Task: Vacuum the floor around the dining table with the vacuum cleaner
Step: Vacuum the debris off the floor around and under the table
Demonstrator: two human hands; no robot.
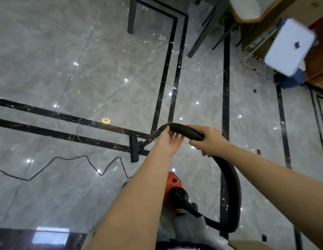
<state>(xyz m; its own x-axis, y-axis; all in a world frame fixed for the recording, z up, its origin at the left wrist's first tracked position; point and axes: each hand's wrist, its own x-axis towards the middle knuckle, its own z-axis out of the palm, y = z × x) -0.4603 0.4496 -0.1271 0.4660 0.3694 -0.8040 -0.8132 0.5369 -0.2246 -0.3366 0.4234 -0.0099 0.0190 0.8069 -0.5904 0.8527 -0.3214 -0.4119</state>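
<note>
An orange canister vacuum cleaner (173, 181) stands on the grey marble floor near my feet. Its black hose (233, 186) loops up on the right to a curved black handle (182, 128). My right hand (207, 139) grips the handle's rear end where the hose joins. My left hand (168, 141) touches the front of the handle from below with relaxed, spread fingers. The wand slopes down to the black floor nozzle (134, 148), which sits on a black inlay stripe. White paper scraps (173, 46) lie near the dark table legs (132, 15) further off.
The black power cord (67, 163) snakes over the floor at left. A chair leg (200, 37) slants at the upper middle. A white box (288, 47), a wire rack and wooden furniture stand at upper right. Open floor spreads across the left.
</note>
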